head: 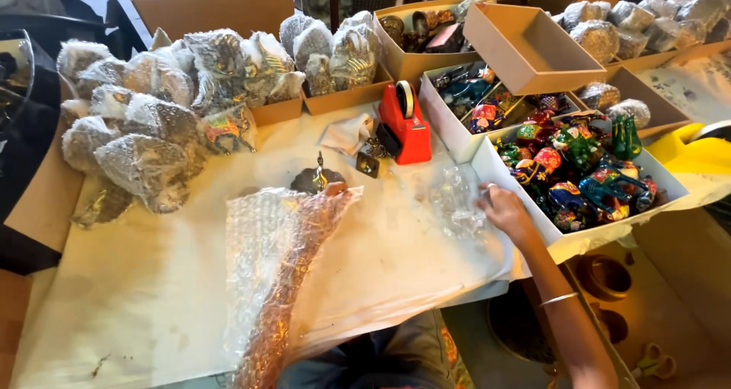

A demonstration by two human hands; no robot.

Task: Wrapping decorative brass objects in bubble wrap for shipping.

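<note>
Bubble wrap (282, 237) drapes over the left hand (324, 199) and forearm, so only the fingertips show past its far edge; how far that hand is open I cannot tell, though the sheet plainly lies on it. Just beyond those fingertips sits a small dark figurine (316, 180) on the white tabletop (152, 282). The left arm runs up from the lower edge, angled toward the figurine.

The right hand (504, 210) lies palm down, fingers loosely spread, gripping nothing. Its fingertips touch a smaller clear piece of wrap (457, 202) to its left, and its knuckles sit against the wall of a white box (563, 240) of painted ornaments (579, 176) on its right. A bangle (558, 299) rings the right forearm. Beyond both hands stands a red tape dispenser (403, 126).
</note>
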